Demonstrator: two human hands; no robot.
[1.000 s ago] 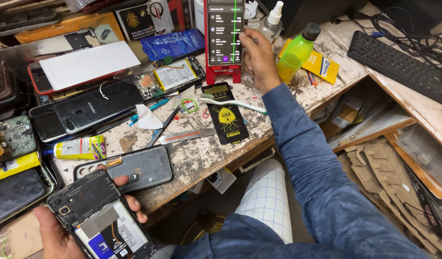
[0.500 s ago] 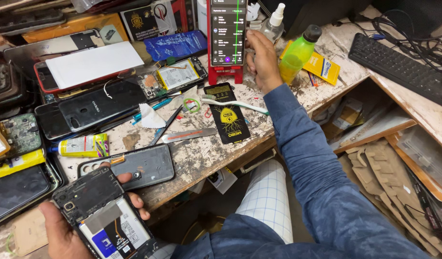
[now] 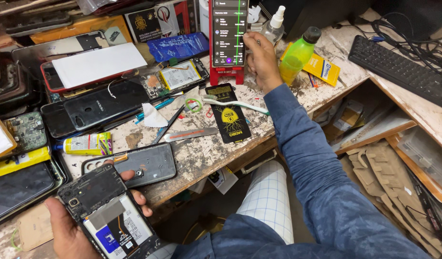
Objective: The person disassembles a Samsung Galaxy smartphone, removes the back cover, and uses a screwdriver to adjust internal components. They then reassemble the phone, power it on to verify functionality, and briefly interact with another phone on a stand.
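Your left hand (image 3: 70, 230) has its grip wrapped round the opened phone (image 3: 108, 213), back cover off, battery facing up, held low off the bench (image 3: 201, 153) edge; fingers curl over its right side; your right hand (image 3: 261, 60) is way up top, fingertips loosely spread against the lit phone on the red stand (image 3: 228, 33), pinching nothing; green bottle (image 3: 300, 55) just beside it.

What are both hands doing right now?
Left hand: closed around an opened phone, back cover off.
Right hand: fingers touching the edge of the lit phone on the red stand; not gripping it.
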